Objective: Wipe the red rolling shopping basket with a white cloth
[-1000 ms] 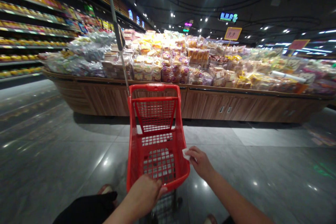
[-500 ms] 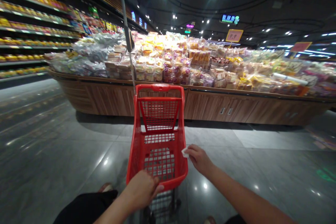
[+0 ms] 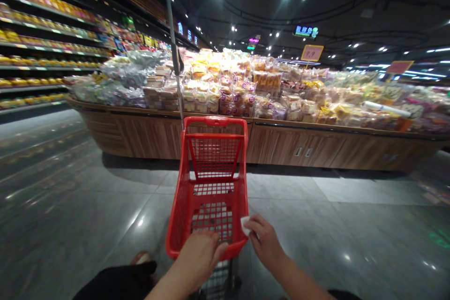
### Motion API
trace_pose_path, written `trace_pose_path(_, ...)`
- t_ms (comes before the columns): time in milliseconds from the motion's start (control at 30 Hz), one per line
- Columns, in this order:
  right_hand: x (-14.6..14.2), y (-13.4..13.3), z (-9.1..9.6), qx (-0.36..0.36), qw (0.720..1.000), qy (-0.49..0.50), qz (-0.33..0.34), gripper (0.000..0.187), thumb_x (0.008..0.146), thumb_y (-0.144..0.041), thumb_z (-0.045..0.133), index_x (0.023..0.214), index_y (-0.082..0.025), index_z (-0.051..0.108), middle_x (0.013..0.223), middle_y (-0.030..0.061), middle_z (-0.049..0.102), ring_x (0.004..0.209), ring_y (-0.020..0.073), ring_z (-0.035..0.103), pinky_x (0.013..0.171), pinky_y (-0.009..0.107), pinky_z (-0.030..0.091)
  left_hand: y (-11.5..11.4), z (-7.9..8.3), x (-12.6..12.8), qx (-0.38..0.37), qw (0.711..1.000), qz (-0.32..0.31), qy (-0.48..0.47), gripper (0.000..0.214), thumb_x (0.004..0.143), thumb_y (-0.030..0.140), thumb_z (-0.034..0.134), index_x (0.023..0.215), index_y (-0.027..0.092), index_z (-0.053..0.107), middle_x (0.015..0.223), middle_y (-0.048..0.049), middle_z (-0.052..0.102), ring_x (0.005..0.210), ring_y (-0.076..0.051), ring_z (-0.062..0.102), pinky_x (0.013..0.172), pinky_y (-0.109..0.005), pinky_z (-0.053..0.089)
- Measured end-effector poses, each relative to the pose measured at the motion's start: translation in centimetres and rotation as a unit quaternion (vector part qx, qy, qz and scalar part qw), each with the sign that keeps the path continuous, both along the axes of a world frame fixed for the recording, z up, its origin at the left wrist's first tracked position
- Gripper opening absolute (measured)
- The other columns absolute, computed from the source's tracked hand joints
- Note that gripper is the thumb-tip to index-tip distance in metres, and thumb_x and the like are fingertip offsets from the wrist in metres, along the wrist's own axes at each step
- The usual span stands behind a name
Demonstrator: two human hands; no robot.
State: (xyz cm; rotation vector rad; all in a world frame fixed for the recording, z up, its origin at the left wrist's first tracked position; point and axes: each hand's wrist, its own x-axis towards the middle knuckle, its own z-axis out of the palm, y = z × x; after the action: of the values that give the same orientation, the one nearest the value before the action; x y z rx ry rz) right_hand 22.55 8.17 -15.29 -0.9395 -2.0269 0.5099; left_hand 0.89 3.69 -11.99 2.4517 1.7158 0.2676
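Nearest, the left hand lies over the near rim of the red shopping cart, its thumb spread along the edge. Its fingers look flatter than half a second ago, when they were more curled; how firmly they grip cannot be told, as their tips are partly lost against the grid. A dark trouser leg and a shoe are beside it, to the left.

The right hand is at the cart's right side, near the front corner, with a small white piece, perhaps tissue, pinched between thumb and fingers. This is the clearest change: hand and piece have come down the side toward the wearer, so the contact, if they truly touch, now seems to be by the corner rather than farther up the wall.

The cart stands upright on the grey tiled floor, straight ahead of the wearer; its place has barely shifted. A metal pole rises at its far left corner.

Beyond, a wooden display stand carries heaped packaged food under a price sign, with stocked shelves away to the left.
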Motion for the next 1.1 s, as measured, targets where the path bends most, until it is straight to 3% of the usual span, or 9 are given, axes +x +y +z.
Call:
trace_pose_path(167, -1.0, -2.3, -1.2, -0.016, 0.998, 0.026, 0.052, 0.023, 0.080, -0.009, 0.046, 0.091, -0.021, 0.063, 0.085, 0.0041, 0.058, 0.080, 0.0161, 0.057, 0.070, 0.026, 0.047, 0.3, -0.3, 5.0, -0.052, 0.996, 0.050, -0.046, 0.050, 0.091, 0.052, 0.025, 0.096, 0.020, 0.062, 0.087, -0.0093, 0.070, 0.083, -0.024, 0.065, 0.071, -0.033, 0.046)
trace_pose_path(267, -0.9, -1.4, -0.9, -0.008, 0.999, 0.040, 0.000, 0.027, 0.079, -0.007, 0.045, 0.091, -0.020, 0.064, 0.084, 0.0039, 0.058, 0.077, 0.0160, 0.057, 0.068, 0.025, 0.047, 0.2, -1.3, 6.0, -0.045, 0.996, 0.077, -0.018, 0.054, 0.088, 0.057, 0.027, 0.097, 0.017, 0.062, 0.084, -0.0111, 0.070, 0.081, -0.028, 0.066, 0.070, -0.036, 0.047)
trace_pose_path(333, -0.7, -0.2, -0.4, 0.008, 0.995, 0.058, -0.080, 0.030, 0.077, -0.003, 0.043, 0.089, -0.020, 0.065, 0.082, 0.0039, 0.057, 0.077, 0.0163, 0.057, 0.069, 0.026, 0.047, 0.0, -2.0, 5.8, -0.032, 0.996, 0.081, 0.000, 0.054, 0.086, 0.060, 0.030, 0.093, 0.017, 0.062, 0.081, -0.0113, 0.070, 0.080, -0.029, 0.066, 0.069, -0.038, 0.047)
trace_pose_path(400, -0.8, 0.8, 0.3, 0.029, 0.993, 0.062, -0.099, 0.033, 0.077, -0.002, 0.042, 0.094, -0.020, 0.065, 0.085, 0.0045, 0.057, 0.080, 0.0167, 0.057, 0.071, 0.027, 0.047, -0.3, -2.5, 5.5, -0.026, 0.996, 0.079, 0.014, 0.049, 0.088, 0.054, 0.030, 0.088, 0.017, 0.062, 0.079, -0.0107, 0.070, 0.076, -0.029, 0.066, 0.067, -0.038, 0.048)
trace_pose_path(533, -1.7, 2.4, 0.9, 0.041, 0.999, 0.012, 0.015, 0.035, 0.078, -0.002, 0.045, 0.099, -0.023, 0.065, 0.090, 0.0043, 0.057, 0.084, 0.0159, 0.055, 0.074, 0.026, 0.047, -0.8, -3.0, 5.0, -0.015, 0.997, 0.066, 0.031, 0.042, 0.092, 0.036, 0.025, 0.085, 0.019, 0.063, 0.080, -0.0104, 0.071, 0.075, -0.026, 0.066, 0.066, -0.036, 0.048)
trace_pose_path(633, -2.3, 3.0, 1.0, 0.021, 0.999, 0.025, -0.023, 0.035, 0.079, -0.002, 0.044, 0.099, -0.022, 0.065, 0.088, 0.0044, 0.056, 0.082, 0.0160, 0.055, 0.074, 0.027, 0.048, -1.1, -3.6, 4.6, 0.006, 0.997, 0.062, 0.040, 0.044, 0.092, 0.036, 0.024, 0.080, 0.019, 0.063, 0.076, -0.0106, 0.070, 0.073, -0.026, 0.066, 0.064, -0.036, 0.047)
trace_pose_path(700, -2.7, 2.4, 1.0, 0.012, 0.999, 0.027, -0.032, 0.036, 0.077, -0.001, 0.044, 0.098, -0.021, 0.065, 0.088, 0.0047, 0.055, 0.082, 0.0164, 0.055, 0.074, 0.028, 0.047, -1.3, -4.0, 4.0, 0.022, 0.997, 0.053, 0.043, 0.043, 0.092, 0.036, 0.026, 0.077, 0.019, 0.063, 0.073, -0.0100, 0.069, 0.072, -0.025, 0.065, 0.064, -0.035, 0.047)
trace_pose_path(900, -3.3, -1.0, 1.3, 0.005, 0.994, -0.068, 0.085, 0.031, 0.078, -0.002, 0.047, 0.097, -0.022, 0.063, 0.091, 0.0047, 0.056, 0.084, 0.0169, 0.054, 0.073, 0.027, 0.046, -2.5, -4.9, 1.5, 0.039, 0.998, 0.006, 0.047, 0.041, 0.092, 0.036, 0.027, 0.076, 0.022, 0.062, 0.072, -0.0084, 0.068, 0.069, -0.023, 0.064, 0.063, -0.034, 0.047)
trace_pose_path(1100, -4.0, 1.7, 2.1, 0.041, 0.998, -0.029, -0.024, 0.028, 0.083, -0.005, 0.044, 0.094, -0.021, 0.065, 0.087, 0.0052, 0.055, 0.083, 0.0168, 0.053, 0.075, 0.028, 0.045, -3.4, -4.9, -0.1, 0.068, 0.996, -0.026, 0.046, 0.041, 0.092, 0.035, 0.028, 0.073, 0.022, 0.061, 0.068, -0.0068, 0.067, 0.065, -0.020, 0.062, 0.062, -0.032, 0.045)
